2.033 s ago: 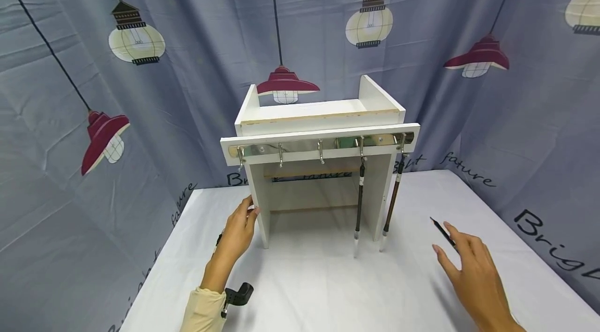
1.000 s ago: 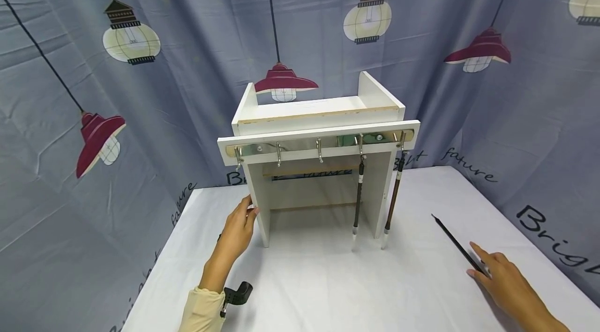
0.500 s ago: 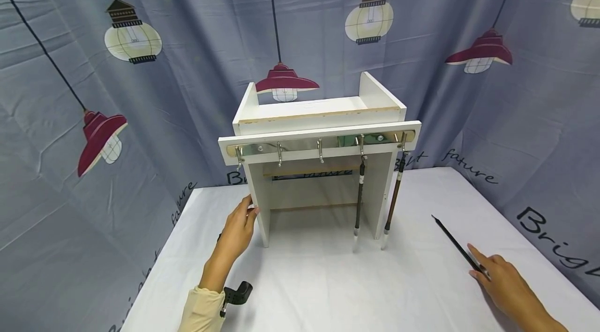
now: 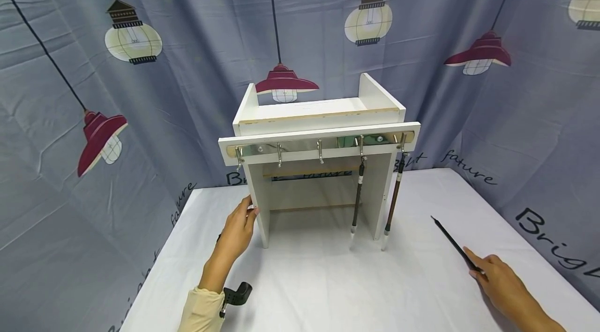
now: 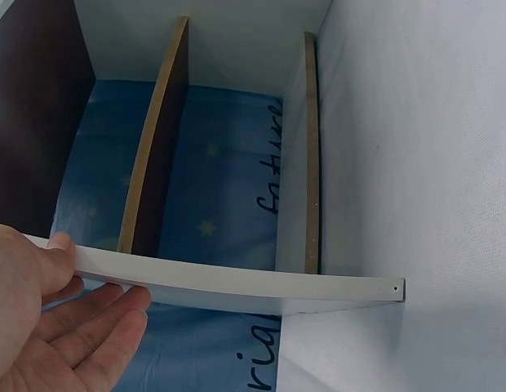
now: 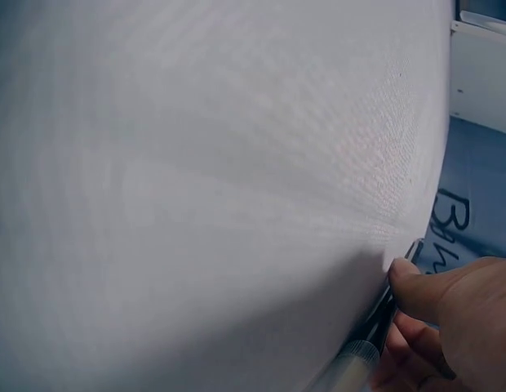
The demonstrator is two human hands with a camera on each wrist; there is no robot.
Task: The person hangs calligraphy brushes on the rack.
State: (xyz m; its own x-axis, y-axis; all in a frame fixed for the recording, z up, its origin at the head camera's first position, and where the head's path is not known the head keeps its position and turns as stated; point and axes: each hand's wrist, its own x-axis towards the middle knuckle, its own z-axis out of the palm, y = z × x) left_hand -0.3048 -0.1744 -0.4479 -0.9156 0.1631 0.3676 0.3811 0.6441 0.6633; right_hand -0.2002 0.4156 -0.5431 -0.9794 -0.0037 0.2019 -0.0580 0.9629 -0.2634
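My right hand (image 4: 506, 282) pinches the near end of a slim black calligraphy brush (image 4: 452, 241), whose thin end points away over the white cloth. In the right wrist view the thumb lies along the brush, and a clear cap (image 6: 351, 367) covers its near end. At the other side, my left hand (image 4: 236, 233) grips the left side panel of a white wooden rack (image 4: 323, 126). The left wrist view has the thumb over the panel's edge (image 5: 237, 282) and the fingers beneath. Two capped brushes, one dark (image 4: 358, 196) and one brown (image 4: 392, 204), hang from the rack's right hooks.
A metal hook rail (image 4: 300, 148) runs along the rack's front board, its three left hooks bare. White cloth (image 4: 328, 290) covers the table. Behind stands a blue-grey curtain (image 4: 187, 87) printed with lamps. A black wrist mount (image 4: 238, 294) sits by the left cuff.
My right hand has moved right and nearer me, from over the brush to its near end, and the fingers have closed on it. The left hand stays on the panel.
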